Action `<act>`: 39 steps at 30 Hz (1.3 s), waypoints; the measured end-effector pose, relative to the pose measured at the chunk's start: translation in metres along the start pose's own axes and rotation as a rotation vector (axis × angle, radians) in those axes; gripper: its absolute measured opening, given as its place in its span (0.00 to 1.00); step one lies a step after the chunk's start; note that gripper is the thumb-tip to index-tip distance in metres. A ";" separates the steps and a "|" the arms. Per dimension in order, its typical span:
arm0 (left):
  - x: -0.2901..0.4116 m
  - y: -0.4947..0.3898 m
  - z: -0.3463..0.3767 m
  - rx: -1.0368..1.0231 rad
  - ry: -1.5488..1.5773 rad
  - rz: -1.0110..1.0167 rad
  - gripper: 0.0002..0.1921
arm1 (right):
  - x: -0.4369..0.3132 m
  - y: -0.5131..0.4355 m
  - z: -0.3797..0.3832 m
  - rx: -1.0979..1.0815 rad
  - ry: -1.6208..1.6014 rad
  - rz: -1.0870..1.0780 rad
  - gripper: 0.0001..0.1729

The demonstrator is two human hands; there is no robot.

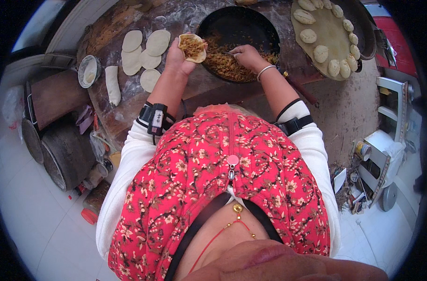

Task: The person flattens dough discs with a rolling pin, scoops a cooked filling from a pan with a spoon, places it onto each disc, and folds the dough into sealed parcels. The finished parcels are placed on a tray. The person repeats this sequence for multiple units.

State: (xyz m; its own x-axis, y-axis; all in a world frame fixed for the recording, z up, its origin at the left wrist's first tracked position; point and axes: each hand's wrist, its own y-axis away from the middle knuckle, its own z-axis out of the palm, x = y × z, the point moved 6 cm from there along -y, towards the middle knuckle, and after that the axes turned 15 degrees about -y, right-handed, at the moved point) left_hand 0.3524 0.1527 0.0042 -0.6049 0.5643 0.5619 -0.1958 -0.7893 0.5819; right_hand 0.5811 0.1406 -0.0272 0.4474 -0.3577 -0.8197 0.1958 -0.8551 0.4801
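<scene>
Cupped under a dough wrapper (201, 57), my left hand (179, 59) holds it beside the pan's left rim. Shredded brown filling (191, 47) lies heaped on the wrapper. My right hand (248, 58) grips a thin metal utensil (230, 53), probably a spoon; its tip is hidden in the filling. Beneath that hand is a black frying pan (239, 26), with loose filling (227, 68) spread over its near half. Left of my left hand, several flat dough rounds (151, 80) lie on the floured board, some overlapping.
A dough roll (112, 86) and a bowl of flour (90, 72) sit at the board's left. Filled dumplings (320, 54) ring a round mat (325, 33) at right. The pan's handle (301, 87) points toward me. A large dark pot (67, 154) stands lower left.
</scene>
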 end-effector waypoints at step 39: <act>-0.033 -0.015 0.058 -0.112 0.106 -0.075 0.17 | -0.079 0.143 -0.027 0.532 0.405 -0.627 0.19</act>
State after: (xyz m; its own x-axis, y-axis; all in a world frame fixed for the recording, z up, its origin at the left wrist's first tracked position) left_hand 0.4203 0.1595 0.0112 -0.6624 0.5985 0.4505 -0.3247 -0.7713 0.5474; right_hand 0.5973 0.0565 0.1144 0.6861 0.3039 -0.6610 0.1237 -0.9441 -0.3056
